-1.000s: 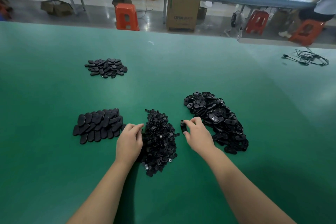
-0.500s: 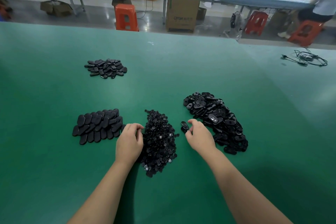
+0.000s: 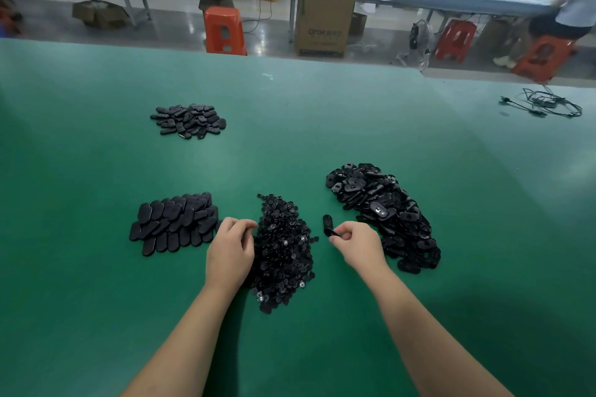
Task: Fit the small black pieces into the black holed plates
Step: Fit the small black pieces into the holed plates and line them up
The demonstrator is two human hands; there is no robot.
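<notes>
A heap of small black pieces (image 3: 283, 248) lies in the middle of the green table (image 3: 322, 126). To its right is a larger heap of black holed plates (image 3: 383, 206). My right hand (image 3: 359, 243) pinches one black oval plate (image 3: 328, 225) just left of that heap, the plate standing on edge between the two heaps. My left hand (image 3: 230, 250) rests at the left edge of the small-piece heap with its fingers curled inward; whether it holds a piece is hidden.
A tidy layer of flat black oval plates (image 3: 174, 222) lies left of my left hand. A smaller pile of black ovals (image 3: 188, 121) sits farther back. Black cables (image 3: 545, 105) lie at the far right. Orange stools, boxes and a seated person are beyond the table.
My right hand has pulled one plate out of the right heap and brought it slightly toward me and left. My left hand has stayed at the small-piece heap, fingers curling.
</notes>
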